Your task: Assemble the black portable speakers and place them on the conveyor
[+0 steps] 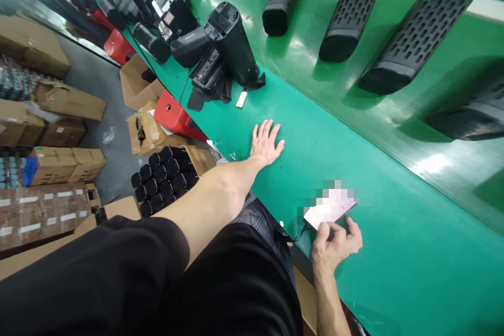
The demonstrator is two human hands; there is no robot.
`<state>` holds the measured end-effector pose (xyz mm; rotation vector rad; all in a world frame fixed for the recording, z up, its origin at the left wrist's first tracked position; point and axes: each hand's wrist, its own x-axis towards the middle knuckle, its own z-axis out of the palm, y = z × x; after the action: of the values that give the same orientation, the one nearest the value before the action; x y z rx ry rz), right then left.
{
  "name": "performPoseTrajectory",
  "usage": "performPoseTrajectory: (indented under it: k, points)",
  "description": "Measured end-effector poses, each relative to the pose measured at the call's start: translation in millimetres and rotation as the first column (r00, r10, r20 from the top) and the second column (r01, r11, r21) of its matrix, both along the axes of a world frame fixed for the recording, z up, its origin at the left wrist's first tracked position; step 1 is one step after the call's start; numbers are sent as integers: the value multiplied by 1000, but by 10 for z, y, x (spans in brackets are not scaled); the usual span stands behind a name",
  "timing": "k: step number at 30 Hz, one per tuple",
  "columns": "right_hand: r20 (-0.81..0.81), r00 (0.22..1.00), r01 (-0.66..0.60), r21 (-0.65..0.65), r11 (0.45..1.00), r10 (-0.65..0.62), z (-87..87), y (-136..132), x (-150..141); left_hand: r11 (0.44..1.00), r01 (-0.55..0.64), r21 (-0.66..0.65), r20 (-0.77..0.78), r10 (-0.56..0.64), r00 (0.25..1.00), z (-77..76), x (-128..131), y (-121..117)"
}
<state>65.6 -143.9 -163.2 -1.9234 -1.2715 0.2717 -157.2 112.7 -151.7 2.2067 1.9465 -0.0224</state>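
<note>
View: head camera, tilted, with the scene running diagonally.
Left hand: the left hand point(265, 144) lies palm down on the green table point(394, 252), its fingers point(268, 130) spread open and flat, holding nothing.
Right hand: the right hand point(336, 244) is at the table's near edge, its fingers point(323, 233) curled onto the lower edge of a paper slip point(328, 212); whether they pinch it is hidden.
Paper slip: it lies on the table just beside the right hand, its upper part blurred and unreadable.
Upper shelf: perforated black speaker housings point(417, 37) lie in a row, the rightmost blurred and cut off by the frame.
Table, far end: a black speaker point(230, 42) stands beside a crumpled black cloth point(208, 89).
Below the table: black capped cylinders point(163, 178) stand packed together near cardboard cartons point(51, 163); the person's black sleeve point(94, 268) hides the lower frame.
</note>
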Motion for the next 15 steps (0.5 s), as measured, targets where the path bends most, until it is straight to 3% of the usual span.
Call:
performPoseTrajectory:
  k: [4, 7, 11, 15]
  points:
    - [-36, 999, 9, -28, 1000, -10, 77, -1, -19, 1000, -1, 10, 17, 1, 1000, -5, -8, -1]
    - [-56, 998, 10, -71, 997, -14, 134, -22, 153, 1000, 2, 16, 19, -2, 1000, -11, -12, -2]
    - [71, 984, 172, -86, 981, -166, -10, -140, 928, 1000, 5, 19, 10, -5, 1000, -23, -12, -5]
    - [314, 866, 444, -123, 887, -390, -331, -371, 1837, 1000, 4, 25, 9, -4, 1000, -36, -13, -11]
